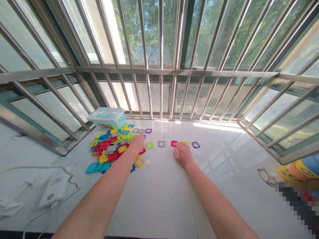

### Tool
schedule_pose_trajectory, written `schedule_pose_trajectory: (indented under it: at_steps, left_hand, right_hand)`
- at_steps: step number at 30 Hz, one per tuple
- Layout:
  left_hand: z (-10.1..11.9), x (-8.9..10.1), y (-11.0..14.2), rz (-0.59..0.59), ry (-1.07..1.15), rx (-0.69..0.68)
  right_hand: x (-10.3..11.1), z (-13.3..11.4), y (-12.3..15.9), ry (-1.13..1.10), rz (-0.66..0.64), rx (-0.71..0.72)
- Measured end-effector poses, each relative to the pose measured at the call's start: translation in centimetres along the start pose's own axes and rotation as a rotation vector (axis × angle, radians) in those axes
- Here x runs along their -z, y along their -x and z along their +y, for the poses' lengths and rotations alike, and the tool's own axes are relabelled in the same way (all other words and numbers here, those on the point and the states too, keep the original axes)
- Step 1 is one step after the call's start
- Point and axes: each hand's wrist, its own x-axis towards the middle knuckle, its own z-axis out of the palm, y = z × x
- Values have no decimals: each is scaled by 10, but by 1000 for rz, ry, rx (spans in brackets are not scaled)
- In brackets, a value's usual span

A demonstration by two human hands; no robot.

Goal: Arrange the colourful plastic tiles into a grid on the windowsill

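A heap of colourful plastic gear-shaped pieces [111, 149] lies on the left, in red, blue, green, yellow and grey. My left hand [136, 145] reaches onto its right side, its fingertips hidden among the pieces. To the right runs a spaced row of square toothed frames: a green one [150, 145], a grey one [161, 144], a red one [174, 143], a yellow one [185, 142] and a purple one [195, 144]. My right hand [183, 154] rests at the red and yellow frames, thumb apart from the bent fingers, with nothing visible in its grasp.
Behind the heap stands a clear plastic box [107, 117] with a turquoise lid. A white device [53, 191] with cables lies at the left. A yellow cartoon-printed object [297, 171] is at the right edge. Metal window bars [161, 94] enclose the white surface [159, 199].
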Motion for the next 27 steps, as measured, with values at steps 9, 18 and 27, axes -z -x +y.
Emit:
schedule_pose_trajectory:
  at_steps: [9,18,27]
  left_hand:
    - [45,-17,34,28,-13,-199]
    - [103,-49,47,243,100,-310]
    - [137,-68,69,287,187,-290]
  right_hand:
    - [0,2,0,9,-8,16]
    - [-9,7,-1,75,49,-90]
    - [-10,8,-1,57,28,-57]
